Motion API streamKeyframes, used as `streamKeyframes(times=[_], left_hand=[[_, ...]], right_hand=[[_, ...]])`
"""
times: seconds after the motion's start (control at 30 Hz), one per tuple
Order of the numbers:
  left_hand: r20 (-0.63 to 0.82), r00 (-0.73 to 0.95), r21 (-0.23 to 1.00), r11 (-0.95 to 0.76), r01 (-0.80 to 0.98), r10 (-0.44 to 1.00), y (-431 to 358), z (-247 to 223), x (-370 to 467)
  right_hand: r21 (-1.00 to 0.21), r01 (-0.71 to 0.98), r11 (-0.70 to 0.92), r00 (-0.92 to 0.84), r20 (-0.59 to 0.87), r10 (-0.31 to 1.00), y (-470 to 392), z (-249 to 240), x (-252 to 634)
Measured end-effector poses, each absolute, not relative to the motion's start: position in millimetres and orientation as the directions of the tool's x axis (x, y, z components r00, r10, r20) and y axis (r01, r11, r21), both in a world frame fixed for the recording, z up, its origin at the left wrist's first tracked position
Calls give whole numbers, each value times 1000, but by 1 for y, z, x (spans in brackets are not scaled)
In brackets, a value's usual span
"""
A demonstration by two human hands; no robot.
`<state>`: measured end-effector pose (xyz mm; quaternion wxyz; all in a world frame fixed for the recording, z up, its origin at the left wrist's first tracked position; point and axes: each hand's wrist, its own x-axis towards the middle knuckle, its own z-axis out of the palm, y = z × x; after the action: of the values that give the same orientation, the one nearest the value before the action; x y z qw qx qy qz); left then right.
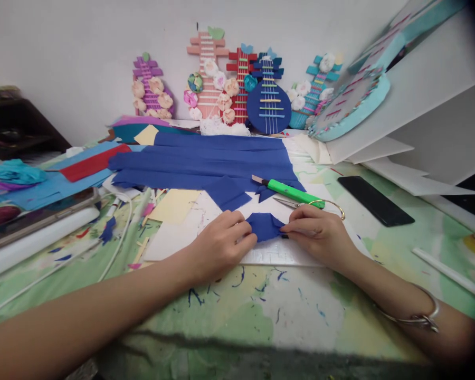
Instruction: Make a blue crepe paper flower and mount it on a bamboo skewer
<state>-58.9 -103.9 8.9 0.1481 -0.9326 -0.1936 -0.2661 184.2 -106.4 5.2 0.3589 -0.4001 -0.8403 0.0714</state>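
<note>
A small piece of blue crepe paper is stretched between my two hands, just above a white board. My left hand grips its left end with curled fingers. The thumb and fingertips of my right hand pinch its right end. Right behind the hands lie scissors with gold handles, partly covered by my right hand, and a green utility knife with its blade out. A cut blue paper piece rests behind my left hand, in front of a large folded blue sheet.
Several decorated lute-shaped crafts lean on the back wall. A black phone lies at right, near a white stick. On the left are a red paper roll, a white cable and a pale yellow sheet. Blue scraps litter the front.
</note>
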Motion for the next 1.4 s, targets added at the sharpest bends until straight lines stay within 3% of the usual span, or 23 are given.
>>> streamKeyframes(times=[0.2, 0.37, 0.67, 0.87, 1.1, 1.4], left_hand=[[532, 743, 49, -891, 452, 406, -102, 5, -56], [482, 714, 275, -862, 426, 507, -100, 7, -58], [364, 655, 482, -736, 476, 662, -98, 15, -59], [272, 625, 530, -656, 537, 732, -100, 18, -58], [339, 564, 506, -651, 565, 753, -101, 16, -56], [314, 496, 533, -582, 614, 810, -101, 13, -51]], right_hand=[[-344, 572, 744, -530, 537, 656, -110, 8, 183], [-418, 565, 712, -532, 475, 701, -113, 11, 182], [-520, 600, 608, -500, 349, 793, -113, 14, 181], [-582, 627, 518, -464, 256, 848, -111, 14, 180], [-575, 668, 473, -417, 237, 877, -113, 14, 175], [-575, 712, 404, -354, 203, 913, -111, 14, 171]])
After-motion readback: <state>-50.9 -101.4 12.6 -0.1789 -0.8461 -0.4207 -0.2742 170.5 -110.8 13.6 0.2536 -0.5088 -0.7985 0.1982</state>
